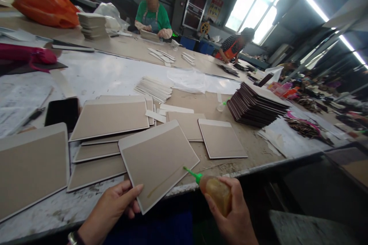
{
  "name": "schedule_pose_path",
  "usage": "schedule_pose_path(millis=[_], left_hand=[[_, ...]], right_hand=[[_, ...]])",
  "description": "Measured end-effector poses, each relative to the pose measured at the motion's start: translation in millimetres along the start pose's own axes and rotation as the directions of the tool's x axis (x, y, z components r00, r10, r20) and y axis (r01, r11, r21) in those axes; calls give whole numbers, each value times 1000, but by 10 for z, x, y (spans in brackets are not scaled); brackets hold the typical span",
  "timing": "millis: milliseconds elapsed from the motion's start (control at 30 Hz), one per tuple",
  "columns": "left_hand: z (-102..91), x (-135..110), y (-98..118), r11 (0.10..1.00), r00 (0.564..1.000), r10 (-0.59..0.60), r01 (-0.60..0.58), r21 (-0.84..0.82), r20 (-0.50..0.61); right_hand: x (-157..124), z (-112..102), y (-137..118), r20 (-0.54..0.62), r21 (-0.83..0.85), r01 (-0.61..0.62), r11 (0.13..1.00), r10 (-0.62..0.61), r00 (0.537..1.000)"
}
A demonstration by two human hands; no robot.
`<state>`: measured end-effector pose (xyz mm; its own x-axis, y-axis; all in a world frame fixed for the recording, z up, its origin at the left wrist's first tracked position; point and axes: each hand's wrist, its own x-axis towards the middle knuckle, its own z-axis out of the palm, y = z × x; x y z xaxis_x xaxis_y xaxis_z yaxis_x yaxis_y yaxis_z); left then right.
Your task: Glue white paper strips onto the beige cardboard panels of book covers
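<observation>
One panel [159,160] in left hand [119,200], bottle [218,191] in right hand [235,212].

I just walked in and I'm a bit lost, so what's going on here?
The left hand holds a beige panel by its near corner. The right hand grips a squeeze bottle, its green nozzle at or just above the panel, near a wet-looking streak. More panels lie to the left; a dark-edged stack stands to the right. Further back, a co-worker in green handles a small pile.
</observation>
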<state>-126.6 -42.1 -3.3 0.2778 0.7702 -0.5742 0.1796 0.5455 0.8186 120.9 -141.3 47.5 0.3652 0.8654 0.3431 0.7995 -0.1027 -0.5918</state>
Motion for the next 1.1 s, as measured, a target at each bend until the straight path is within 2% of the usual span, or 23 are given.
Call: schedule_pose_path(millis=[167, 267, 367, 533, 633, 733, 800, 867, 967, 1100], left_hand=[[-13, 1, -6, 1000, 1000, 8, -8, -6, 14], [-20, -5, -22, 1000, 1000, 7, -7, -6, 24], [-22, -6, -41, 1000, 1000, 11, -10, -7, 25], [-26, 1, -27, 1000, 1000, 10, -9, -18, 25], [-18, -19, -7, 999, 999, 16, -15, -35, 38], [-20, -69, 3, 996, 999, 5, -1, -93, 42], [-52, -95, 26, 987, 999, -14, 21, -157, 45], [-116, -90, 99, 979, 999, -28, 37, -203, 44], [-223, -2, 365, 975, 999, 5, 4, -224, 42], [-225, 267, 953, 967, 990, 127, -110, -228, 60]], right_hand=[[-10, -5, -14, -3, 57, -108, 993, 108, 994], [84, -2, 67, -59, 7, -98, 995, 98, 993], [95, 34, 94, -33, 4, -101, 995, 101, 994], [-100, 104, -82, 50, 225, -212, 951, 206, 977], [-127, 96, -186, 137, 403, -350, 846, 322, 937], [-53, 50, -192, 244, 596, -493, 633, 443, 863], [3, 11, -142, 308, 709, -516, 481, 448, 840], [41, -28, -65, 324, 782, -493, 381, 426, 844], [63, -70, 67, 303, 828, -457, 323, 429, 851], [64, -84, 229, 290, 836, -469, 287, 494, 820]])
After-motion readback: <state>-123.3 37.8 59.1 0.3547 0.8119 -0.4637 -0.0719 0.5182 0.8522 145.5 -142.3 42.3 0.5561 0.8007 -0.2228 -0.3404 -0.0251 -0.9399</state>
